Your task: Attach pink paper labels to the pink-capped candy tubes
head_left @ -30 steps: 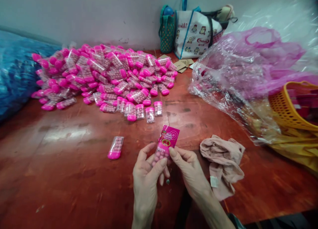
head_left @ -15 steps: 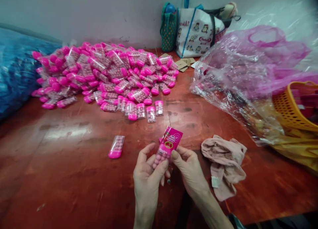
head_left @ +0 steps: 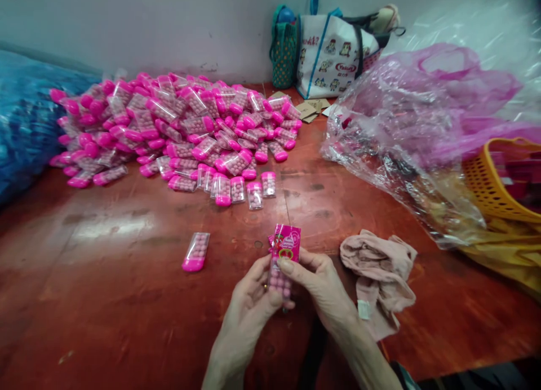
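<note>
Between my two hands is a small clear candy box [head_left: 279, 280] of round pink candies, with a printed pink label [head_left: 289, 238] at its upper part. My left hand [head_left: 249, 300] grips the lower left side, thumb across the bottom. My right hand [head_left: 321, 280] pinches the right side, its thumb pressed on the label. The fingers behind the box are partly hidden. A single candy box [head_left: 196, 252] with a pink cap lies on the table to the left of my hands. Farther back, several boxes [head_left: 254, 195] lie at the front of a large heap of candy boxes [head_left: 177, 119].
A crumpled beige cloth [head_left: 380, 277] lies right of my hands. Clear and pink plastic bags [head_left: 393, 119] and a yellow basket [head_left: 490, 181] take up the right. A blue bag [head_left: 25, 119] is at far left. A white tote bag [head_left: 327, 57] stands against the wall.
The held box has turned more upright and come slightly lower. My right thumb has moved from the box's edge onto the label. My left hand has shifted slightly down and left.
</note>
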Motion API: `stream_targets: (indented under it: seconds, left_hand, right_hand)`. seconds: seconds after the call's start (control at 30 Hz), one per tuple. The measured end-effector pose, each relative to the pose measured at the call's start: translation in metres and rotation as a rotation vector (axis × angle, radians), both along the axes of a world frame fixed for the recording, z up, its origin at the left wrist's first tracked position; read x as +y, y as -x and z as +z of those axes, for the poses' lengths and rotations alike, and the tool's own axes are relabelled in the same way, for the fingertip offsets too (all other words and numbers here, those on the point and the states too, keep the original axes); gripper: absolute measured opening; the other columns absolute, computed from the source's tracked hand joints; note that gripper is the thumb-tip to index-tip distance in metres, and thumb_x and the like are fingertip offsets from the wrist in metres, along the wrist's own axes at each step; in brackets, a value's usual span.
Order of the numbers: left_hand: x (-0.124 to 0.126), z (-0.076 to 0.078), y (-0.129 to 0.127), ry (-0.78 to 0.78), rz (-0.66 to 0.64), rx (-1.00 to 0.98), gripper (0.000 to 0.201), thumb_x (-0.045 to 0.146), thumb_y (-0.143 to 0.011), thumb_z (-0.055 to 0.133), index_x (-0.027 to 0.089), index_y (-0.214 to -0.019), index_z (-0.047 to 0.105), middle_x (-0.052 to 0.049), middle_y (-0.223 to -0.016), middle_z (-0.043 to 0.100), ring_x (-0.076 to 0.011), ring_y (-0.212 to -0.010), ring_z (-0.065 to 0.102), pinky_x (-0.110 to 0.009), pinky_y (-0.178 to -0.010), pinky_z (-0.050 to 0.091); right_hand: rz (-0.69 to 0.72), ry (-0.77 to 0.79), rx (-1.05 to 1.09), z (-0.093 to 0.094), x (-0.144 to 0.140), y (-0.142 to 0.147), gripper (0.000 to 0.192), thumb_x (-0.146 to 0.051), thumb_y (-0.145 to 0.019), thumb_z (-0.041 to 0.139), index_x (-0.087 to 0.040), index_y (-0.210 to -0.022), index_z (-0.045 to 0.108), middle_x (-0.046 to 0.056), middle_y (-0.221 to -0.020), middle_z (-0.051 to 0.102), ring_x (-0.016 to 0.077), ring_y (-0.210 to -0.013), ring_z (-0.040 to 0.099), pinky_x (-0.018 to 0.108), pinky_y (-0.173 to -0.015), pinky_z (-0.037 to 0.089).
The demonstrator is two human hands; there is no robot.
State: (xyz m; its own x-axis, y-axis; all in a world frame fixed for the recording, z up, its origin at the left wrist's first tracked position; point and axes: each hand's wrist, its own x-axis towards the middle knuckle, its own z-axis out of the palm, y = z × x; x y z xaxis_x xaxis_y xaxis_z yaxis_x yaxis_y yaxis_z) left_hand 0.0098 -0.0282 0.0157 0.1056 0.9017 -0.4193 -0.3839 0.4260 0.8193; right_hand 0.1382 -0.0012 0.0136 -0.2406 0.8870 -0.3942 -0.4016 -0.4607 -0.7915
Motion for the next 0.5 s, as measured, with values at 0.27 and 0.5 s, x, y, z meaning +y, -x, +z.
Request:
stream_targets:
  seconds: [0.27,0.5]
  left_hand:
    - [0.013,0.000,-0.011,0.130,0.183,-0.132,0.011,0.023,-0.071,0.067,0.014,-0.079,0.067,0.000,-0.061,0.063,-0.0081,-0.050,0.054,-0.017,-0.046,0.043]
    - [0.024,0.007,-0.015,0.353,0.408,-0.174,0.024,0.032,-0.075,0.063,0.008,-0.073,0.065,-0.008,-0.060,0.067,-0.0139,-0.052,0.063,-0.018,-0.045,0.048]
  right_hand:
    - [0.167,-0.350,-0.412,0.009,0.003,-0.010,0.010,-0.026,-0.072,0.067,-0.018,-0.077,0.069,0.003,-0.093,0.060,0.0183,-0.091,0.055,0.030,-0.083,0.043]
    - [0.141,-0.463,-0.655,0.003,-0.009,-0.004,0.080,-0.013,-0.055,0.079,-0.027,-0.126,0.045,0.004,-0.120,0.051,0.0219,-0.109,0.048,0.033,-0.093,0.040]
